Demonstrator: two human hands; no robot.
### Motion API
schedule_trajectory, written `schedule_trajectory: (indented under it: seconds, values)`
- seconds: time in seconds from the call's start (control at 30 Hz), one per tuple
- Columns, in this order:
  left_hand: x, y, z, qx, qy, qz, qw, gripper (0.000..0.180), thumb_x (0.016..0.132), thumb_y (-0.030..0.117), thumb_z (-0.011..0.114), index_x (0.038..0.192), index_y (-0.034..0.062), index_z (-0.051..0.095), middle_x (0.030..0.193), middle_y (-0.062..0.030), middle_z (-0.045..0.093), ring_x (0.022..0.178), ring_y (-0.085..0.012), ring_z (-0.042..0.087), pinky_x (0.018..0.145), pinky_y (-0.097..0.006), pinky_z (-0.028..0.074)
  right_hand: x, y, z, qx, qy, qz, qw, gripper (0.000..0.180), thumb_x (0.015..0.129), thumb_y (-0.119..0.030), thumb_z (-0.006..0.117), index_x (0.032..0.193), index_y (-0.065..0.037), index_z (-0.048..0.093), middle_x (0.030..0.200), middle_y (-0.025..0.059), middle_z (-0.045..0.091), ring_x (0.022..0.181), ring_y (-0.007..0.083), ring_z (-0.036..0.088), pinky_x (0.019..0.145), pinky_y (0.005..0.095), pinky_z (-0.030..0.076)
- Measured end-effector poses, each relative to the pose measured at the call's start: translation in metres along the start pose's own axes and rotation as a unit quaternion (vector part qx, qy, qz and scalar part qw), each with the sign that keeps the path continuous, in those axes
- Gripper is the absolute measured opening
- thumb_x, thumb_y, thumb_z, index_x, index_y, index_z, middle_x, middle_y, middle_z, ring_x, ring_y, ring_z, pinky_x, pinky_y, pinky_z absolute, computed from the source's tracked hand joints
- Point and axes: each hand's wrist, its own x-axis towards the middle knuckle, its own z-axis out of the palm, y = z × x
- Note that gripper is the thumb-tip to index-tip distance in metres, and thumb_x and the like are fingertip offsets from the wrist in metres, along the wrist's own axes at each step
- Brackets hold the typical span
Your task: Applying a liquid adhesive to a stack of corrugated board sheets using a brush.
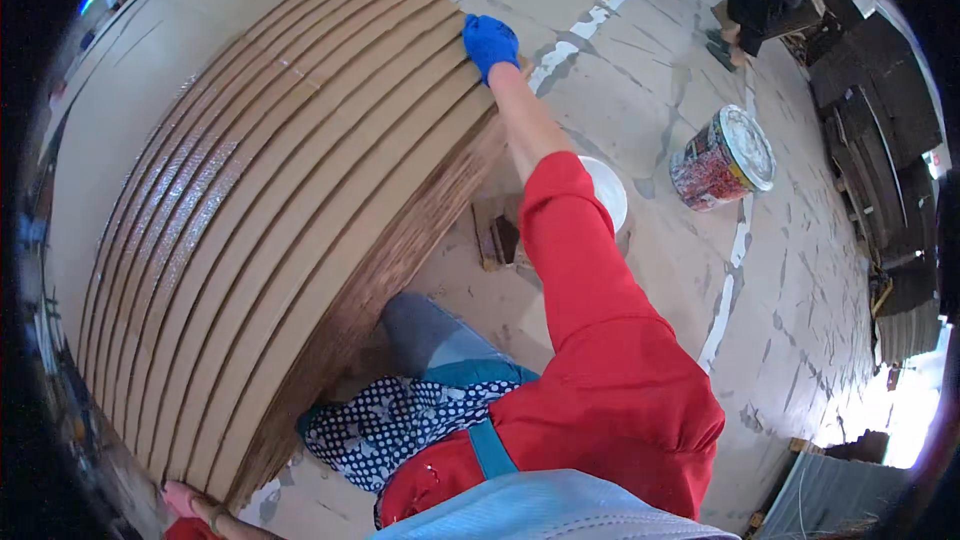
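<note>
A wide fan of overlapping tan cardboard sheets (330, 180) lies on a tall stack, its strips stepped toward me and a glossy patch across the farther ones. At the far right corner, my right hand (490, 43), in a blue glove, is closed over the edge of the sheets. My left hand (185, 499), pinkish and small at the lower left rim, holds the near left corner of the same sheets. Most of its fingers are hidden by the edge. The reddish-brown side of the stack (410, 240) faces my legs.
A paint-smeared bucket (715, 162) stands on the floor to the right. A white round container (606, 192) is partly behind my right sleeve, beside a small wooden block (495, 232). Another person (765, 5) crouches at the far right, near dark stacked boards (875, 140).
</note>
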Motion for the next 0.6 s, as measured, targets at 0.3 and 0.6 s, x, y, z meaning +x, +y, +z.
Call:
schedule_trajectory:
  seconds: [0.3,0.6]
  values:
    - [0.019,-0.057,-0.003,-0.291,-0.077,0.202,0.932,0.033,0.082,0.028,0.039,0.090,0.0005,0.056,0.082,-0.0173,0.058,0.071,-0.0269,0.056,0.061,-0.035,0.044,0.008,0.013,0.003,0.066,0.022,-0.075,0.995,0.045,0.080,-0.038,0.035,0.080,-0.001,0.059,0.084,0.0219,0.057,0.082,0.0354,0.055,0.074,0.0429,0.042]
    - [-0.060,-0.046,-0.076,-0.170,-0.119,0.105,0.973,0.056,0.083,0.045,0.032,0.087,-0.0060,0.055,0.084,-0.0219,0.057,0.073,-0.0314,0.054,0.063,-0.037,0.043,-0.026,0.025,-0.064,-0.187,-0.175,-0.062,0.965,0.059,0.079,-0.053,0.032,0.089,-0.003,0.060,0.096,0.0202,0.055,0.090,0.0325,0.054,0.078,0.0413,0.042]
